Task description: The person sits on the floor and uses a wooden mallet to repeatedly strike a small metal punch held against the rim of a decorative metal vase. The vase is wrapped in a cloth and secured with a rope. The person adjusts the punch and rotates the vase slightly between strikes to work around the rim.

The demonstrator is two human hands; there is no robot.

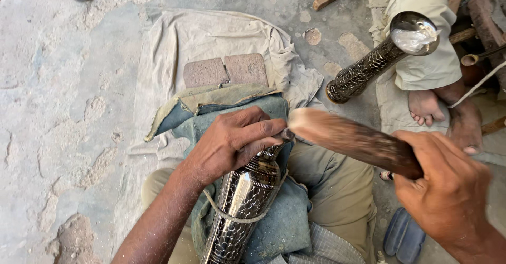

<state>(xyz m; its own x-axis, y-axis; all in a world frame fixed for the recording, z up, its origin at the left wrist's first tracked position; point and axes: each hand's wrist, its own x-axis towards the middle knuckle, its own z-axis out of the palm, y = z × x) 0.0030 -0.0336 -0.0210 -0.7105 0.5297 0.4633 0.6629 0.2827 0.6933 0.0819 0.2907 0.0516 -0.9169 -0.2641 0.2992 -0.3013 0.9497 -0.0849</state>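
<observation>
Clearly, a small metal punch is pinched between the fingertips of the left hand, its tip set against the upper end of an engraved metal vase. The vase lies along the lap on a blue cloth pad and is bound there by a cord. A wooden mallet is gripped by its dark handle in the closed right hand, its pale head just beside the punch. The engraving step is judged to be under way; a square, measured strike on the punch is called for, with the tip kept steady on the pattern line.
</observation>
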